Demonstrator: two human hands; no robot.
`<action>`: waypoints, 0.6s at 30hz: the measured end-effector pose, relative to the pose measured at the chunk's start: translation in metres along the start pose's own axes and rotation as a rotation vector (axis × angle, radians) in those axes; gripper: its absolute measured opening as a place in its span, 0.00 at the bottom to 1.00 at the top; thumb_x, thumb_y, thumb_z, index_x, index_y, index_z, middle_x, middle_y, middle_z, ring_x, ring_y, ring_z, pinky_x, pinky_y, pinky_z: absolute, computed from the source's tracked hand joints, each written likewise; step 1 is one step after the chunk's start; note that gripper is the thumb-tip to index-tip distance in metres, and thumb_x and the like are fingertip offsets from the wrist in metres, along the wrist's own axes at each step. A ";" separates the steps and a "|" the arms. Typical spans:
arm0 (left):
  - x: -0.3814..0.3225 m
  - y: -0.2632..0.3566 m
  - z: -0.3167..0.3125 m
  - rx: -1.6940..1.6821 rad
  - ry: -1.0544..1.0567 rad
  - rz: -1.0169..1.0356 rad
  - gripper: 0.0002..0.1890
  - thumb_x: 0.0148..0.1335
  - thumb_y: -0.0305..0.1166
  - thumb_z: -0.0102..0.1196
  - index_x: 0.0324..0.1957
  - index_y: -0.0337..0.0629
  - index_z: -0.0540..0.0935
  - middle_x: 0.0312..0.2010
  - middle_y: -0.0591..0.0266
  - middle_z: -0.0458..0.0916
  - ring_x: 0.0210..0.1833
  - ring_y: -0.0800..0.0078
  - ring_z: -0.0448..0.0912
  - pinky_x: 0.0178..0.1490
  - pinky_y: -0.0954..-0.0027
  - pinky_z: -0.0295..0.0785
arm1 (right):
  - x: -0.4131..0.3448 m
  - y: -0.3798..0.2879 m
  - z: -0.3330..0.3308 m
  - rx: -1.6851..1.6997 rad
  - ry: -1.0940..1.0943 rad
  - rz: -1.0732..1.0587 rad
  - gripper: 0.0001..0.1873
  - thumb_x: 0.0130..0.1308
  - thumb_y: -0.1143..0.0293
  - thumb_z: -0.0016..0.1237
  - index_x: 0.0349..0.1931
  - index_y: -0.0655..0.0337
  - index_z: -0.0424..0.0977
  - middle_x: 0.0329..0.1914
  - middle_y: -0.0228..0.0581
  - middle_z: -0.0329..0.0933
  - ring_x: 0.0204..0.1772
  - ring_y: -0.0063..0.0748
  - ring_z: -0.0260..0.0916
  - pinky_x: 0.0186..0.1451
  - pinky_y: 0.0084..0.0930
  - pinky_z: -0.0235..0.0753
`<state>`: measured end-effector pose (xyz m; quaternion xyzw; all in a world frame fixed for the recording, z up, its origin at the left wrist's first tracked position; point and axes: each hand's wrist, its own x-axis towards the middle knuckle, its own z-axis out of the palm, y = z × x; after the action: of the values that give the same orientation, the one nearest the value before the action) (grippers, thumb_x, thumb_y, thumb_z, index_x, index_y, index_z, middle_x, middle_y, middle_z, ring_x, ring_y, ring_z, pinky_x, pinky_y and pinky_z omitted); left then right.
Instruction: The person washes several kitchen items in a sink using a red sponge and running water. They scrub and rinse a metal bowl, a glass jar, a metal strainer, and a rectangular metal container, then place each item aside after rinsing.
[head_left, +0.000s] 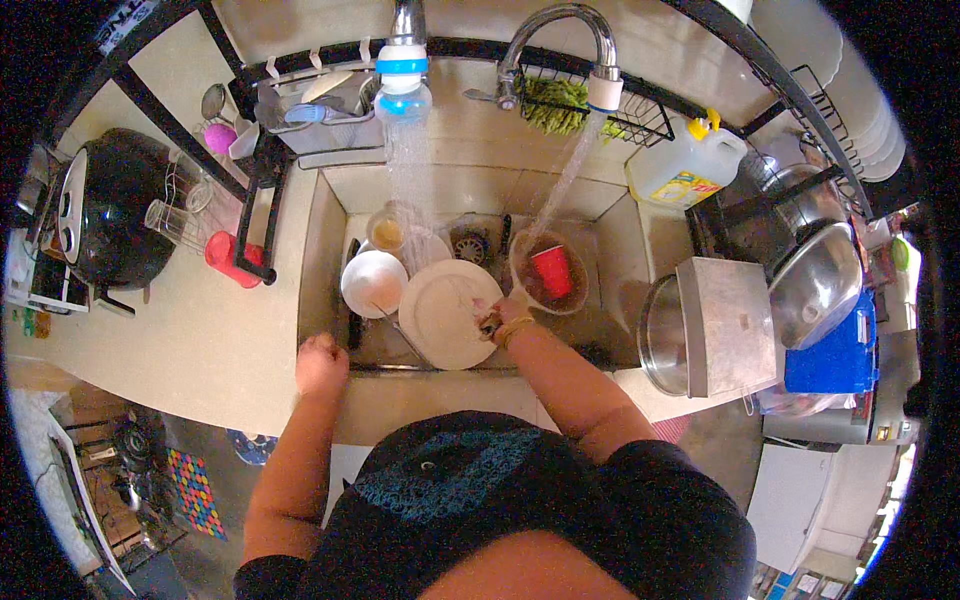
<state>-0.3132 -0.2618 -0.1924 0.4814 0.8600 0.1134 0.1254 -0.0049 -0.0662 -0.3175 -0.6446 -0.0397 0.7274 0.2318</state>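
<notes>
My right hand (514, 313), with a yellowish band at the wrist, is at the right rim of a cream plate (448, 311) in the sink (615, 319). A small dark and pinkish item (488, 324) shows by its fingertips, too blurred to name; whether the fingers grip it or the plate is unclear. My left hand (322, 364) rests curled on the sink's front left edge, holding nothing visible. Left of the plate is a white bowl (373, 281) of cloudy water, with a thin utensil (397, 330) beside it. A red cup (551, 271) lies in a water-filled container (574, 296).
Water runs from a filter-tipped faucet (403, 82) and a curved faucet (604, 82). A plastic jug (679, 165) stands behind the sink. Metal pans (727, 326) crowd the right counter. At left are a black appliance (120, 210), a glass (169, 217) and a red cup (229, 259).
</notes>
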 end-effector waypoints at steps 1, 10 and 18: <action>0.000 0.000 -0.001 -0.005 0.012 0.024 0.08 0.50 0.30 0.57 0.30 0.38 0.75 0.35 0.46 0.78 0.42 0.46 0.76 0.48 0.51 0.72 | -0.014 -0.009 -0.004 0.124 0.078 -0.009 0.14 0.63 0.59 0.51 0.40 0.59 0.69 0.24 0.42 0.71 0.21 0.41 0.67 0.21 0.45 0.65; -0.006 0.009 -0.009 -0.037 0.039 0.039 0.08 0.49 0.29 0.56 0.31 0.39 0.75 0.34 0.47 0.78 0.42 0.47 0.76 0.47 0.51 0.72 | -0.143 -0.068 -0.072 0.320 -0.463 0.099 0.07 0.62 0.69 0.47 0.26 0.53 0.66 0.11 0.21 0.58 0.12 0.18 0.54 0.16 0.18 0.60; -0.006 0.007 -0.009 -0.020 0.002 0.024 0.07 0.51 0.30 0.57 0.32 0.40 0.76 0.34 0.49 0.79 0.41 0.49 0.77 0.45 0.51 0.72 | -0.118 -0.057 -0.089 -0.184 -0.274 -0.099 0.10 0.60 0.67 0.49 0.21 0.52 0.66 0.14 0.25 0.64 0.15 0.22 0.59 0.17 0.22 0.62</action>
<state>-0.3076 -0.2639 -0.1809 0.4901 0.8533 0.1242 0.1280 0.1032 -0.0832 -0.2032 -0.5552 -0.1692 0.7895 0.1996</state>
